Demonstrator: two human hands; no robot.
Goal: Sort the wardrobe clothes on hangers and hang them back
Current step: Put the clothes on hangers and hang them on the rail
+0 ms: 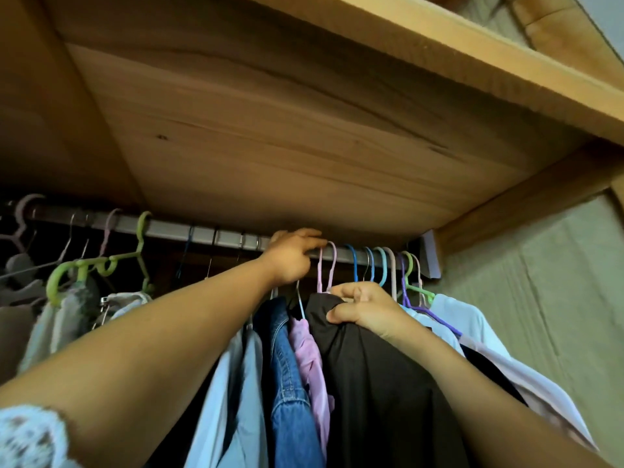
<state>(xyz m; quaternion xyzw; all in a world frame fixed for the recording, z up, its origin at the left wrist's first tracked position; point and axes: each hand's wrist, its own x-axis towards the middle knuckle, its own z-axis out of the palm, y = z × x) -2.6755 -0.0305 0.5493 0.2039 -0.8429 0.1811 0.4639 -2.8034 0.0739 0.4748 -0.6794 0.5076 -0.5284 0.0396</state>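
Observation:
A grey metal rail (202, 233) runs across the wardrobe under a wooden shelf. My left hand (292, 256) reaches up to the rail, its fingers on the hook of a pink hanger (332, 261). My right hand (363, 309) grips the shoulder of a black garment (378, 383) that hangs from that hanger. Left of it hang a pink top (309, 349), a denim jacket (287, 366) and a light blue shirt (236, 400). To the right hang pale shirts (472, 319) on blue, purple and green hangers.
A green hanger (101, 265) and several pale hangers with light clothes hang at the rail's left end. The wooden shelf (270, 130) sits close above the rail. The wardrobe's side wall (540, 282) closes the right.

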